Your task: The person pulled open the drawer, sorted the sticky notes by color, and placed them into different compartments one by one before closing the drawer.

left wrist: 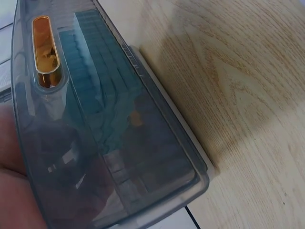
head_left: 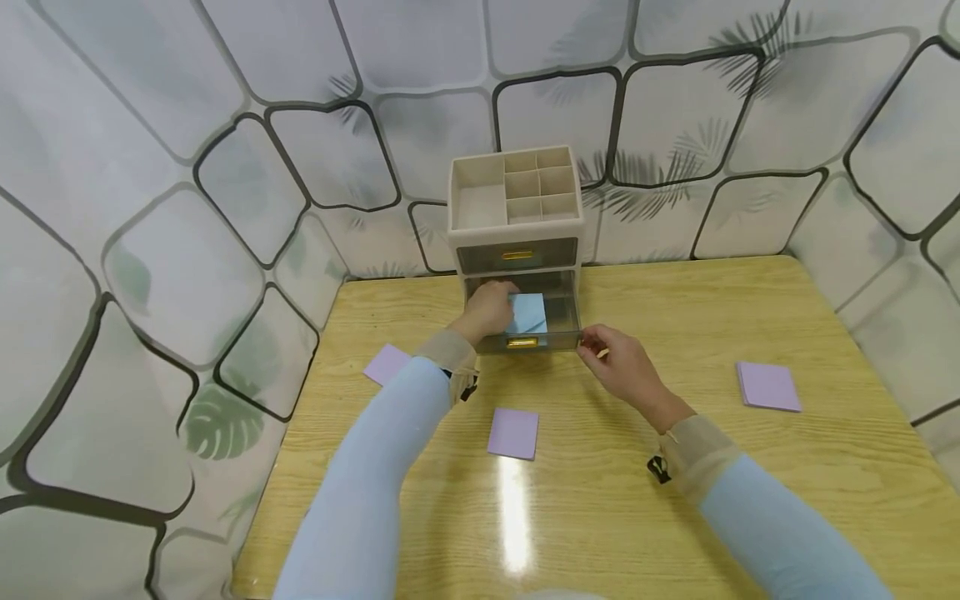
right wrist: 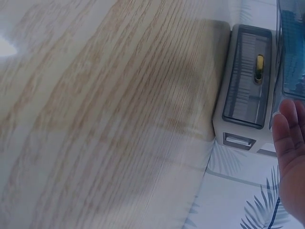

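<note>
A smoke-grey see-through drawer [head_left: 562,317] with a gold handle [head_left: 522,342] is pulled out of a cream desk organizer [head_left: 517,231]. Light blue sticky notes [head_left: 529,313] lie inside it; through the drawer front they look teal in the left wrist view [left wrist: 102,81]. My left hand [head_left: 488,311] reaches over the drawer's left side, against the notes. Its thumb and the fingers' grip are hidden. At the drawer's front right corner is my right hand [head_left: 621,364], its fingertips touching the edge. The right wrist view shows these fingers [right wrist: 285,136] nearly straight beside the drawer.
Lilac note pads lie on the wooden table [head_left: 637,500]: one left [head_left: 386,364], one in front [head_left: 513,433], one right [head_left: 768,386]. A closed drawer [head_left: 517,255] sits above the pulled-out one, another closed drawer [right wrist: 247,78] below. A patterned wall [head_left: 435,50] stands behind.
</note>
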`<action>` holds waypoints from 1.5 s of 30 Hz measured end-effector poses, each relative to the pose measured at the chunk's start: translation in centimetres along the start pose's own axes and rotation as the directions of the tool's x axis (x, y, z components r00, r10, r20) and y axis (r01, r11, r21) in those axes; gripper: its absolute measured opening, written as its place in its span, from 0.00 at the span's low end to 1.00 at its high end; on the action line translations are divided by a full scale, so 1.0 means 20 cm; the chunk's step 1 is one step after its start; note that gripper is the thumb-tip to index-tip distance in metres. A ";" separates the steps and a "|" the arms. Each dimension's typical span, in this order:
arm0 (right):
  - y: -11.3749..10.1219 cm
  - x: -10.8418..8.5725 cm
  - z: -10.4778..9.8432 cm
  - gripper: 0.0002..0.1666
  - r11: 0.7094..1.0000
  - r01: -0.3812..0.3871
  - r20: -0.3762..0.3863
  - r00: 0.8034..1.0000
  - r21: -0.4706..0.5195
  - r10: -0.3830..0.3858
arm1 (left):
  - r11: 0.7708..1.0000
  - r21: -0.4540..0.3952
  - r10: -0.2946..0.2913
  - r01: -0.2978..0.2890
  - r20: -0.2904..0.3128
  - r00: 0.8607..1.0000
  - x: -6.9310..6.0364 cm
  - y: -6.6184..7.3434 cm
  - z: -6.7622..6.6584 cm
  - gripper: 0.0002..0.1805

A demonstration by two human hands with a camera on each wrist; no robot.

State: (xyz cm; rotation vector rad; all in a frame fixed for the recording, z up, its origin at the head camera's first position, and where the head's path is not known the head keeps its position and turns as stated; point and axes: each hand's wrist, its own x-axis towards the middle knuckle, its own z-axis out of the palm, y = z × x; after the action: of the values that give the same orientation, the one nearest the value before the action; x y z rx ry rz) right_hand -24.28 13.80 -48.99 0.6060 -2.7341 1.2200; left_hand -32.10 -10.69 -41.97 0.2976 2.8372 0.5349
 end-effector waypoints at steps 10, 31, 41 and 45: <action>0.00 0.00 0.00 0.11 1.000 -0.007 0.008 1.000 0.004 0.007 | 0.998 0.056 -0.015 0.012 0.038 0.999 -0.03 0.02 0.01 0.24; 0.01 0.00 0.00 0.12 1.000 0.009 0.001 1.000 -0.006 -0.009 | 0.995 0.024 0.104 -0.101 -0.165 0.981 -0.13 0.02 -0.12 0.17; 0.01 0.00 0.00 0.13 1.000 0.001 -0.022 1.000 -0.030 -0.002 | 0.986 0.100 0.164 -0.132 -0.488 0.857 -0.16 -0.09 -0.49 0.15; 0.01 0.00 0.00 0.13 0.999 -0.013 -0.027 1.000 -0.038 0.012 | 0.980 0.170 0.168 -0.103 -0.436 0.884 -0.15 -0.16 -0.59 0.18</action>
State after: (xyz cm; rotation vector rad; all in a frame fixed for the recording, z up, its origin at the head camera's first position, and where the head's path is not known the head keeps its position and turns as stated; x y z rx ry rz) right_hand -24.40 13.89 -49.20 0.5652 -2.7364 1.1677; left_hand -32.91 -18.23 -32.03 0.4546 3.3339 0.4801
